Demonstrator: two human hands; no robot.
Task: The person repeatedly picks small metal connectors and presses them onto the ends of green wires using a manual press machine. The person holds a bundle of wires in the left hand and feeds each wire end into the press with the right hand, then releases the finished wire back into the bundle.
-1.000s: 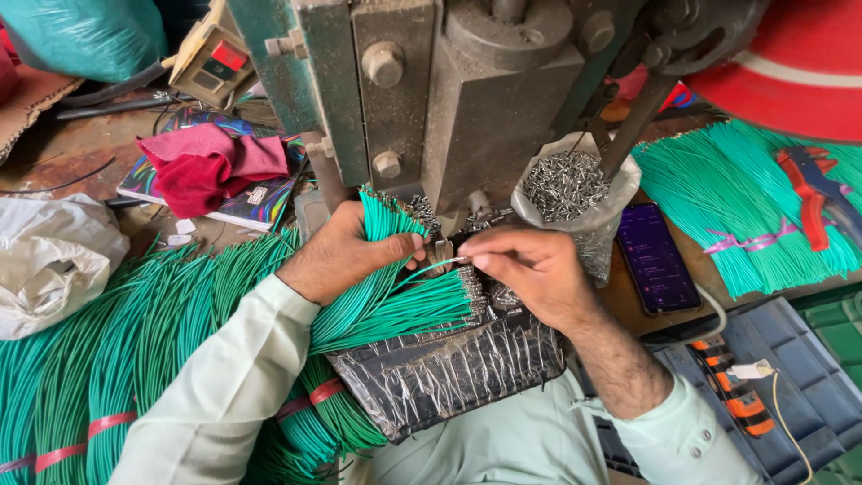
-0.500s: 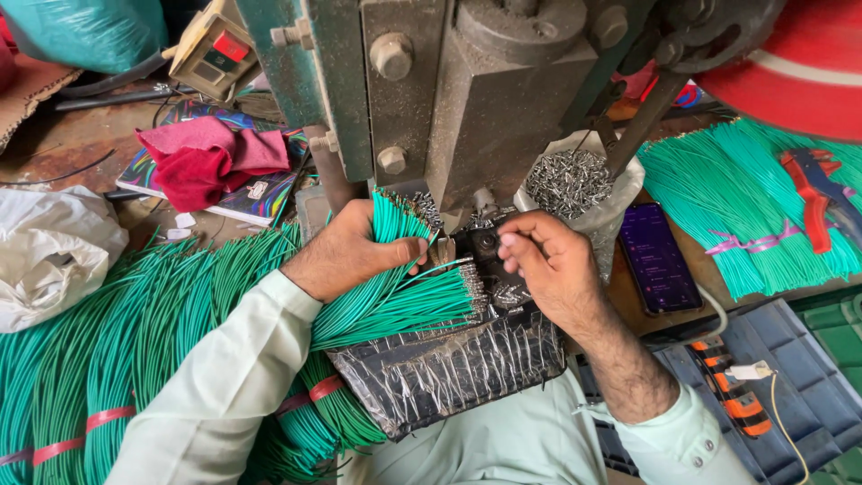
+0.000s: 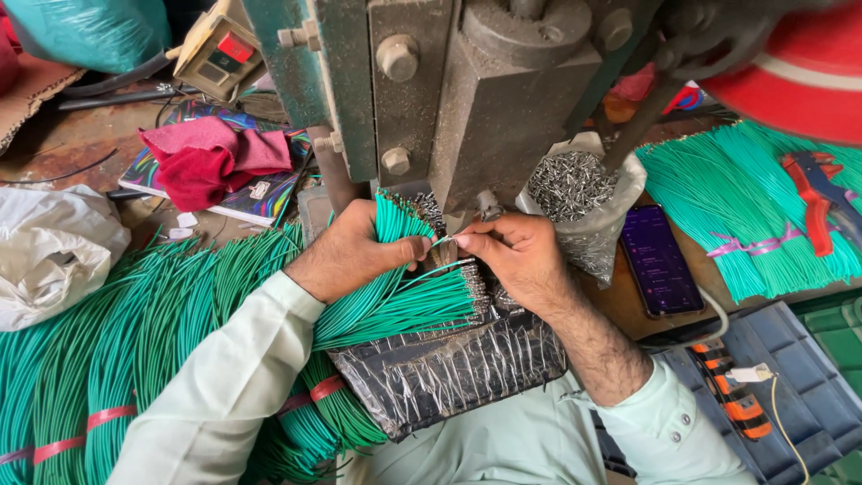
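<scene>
My left hand grips a bundle of green wires fanned out on a foil-wrapped pad, just below a heavy grey-green press machine. My right hand pinches the stripped tip of a single green wire between thumb and forefinger, right under the press head. Both hands almost touch at the wire ends.
A long heap of green wires tied with red bands lies at left. A bag of small metal terminals and a dark phone sit right of the press. More green wires, a red tool, red cloth, white bag.
My right hand went up to the press with a wire and has come back slightly left, now holding one wire tip beside my left thumb. The left hand stayed on the bundle.
</scene>
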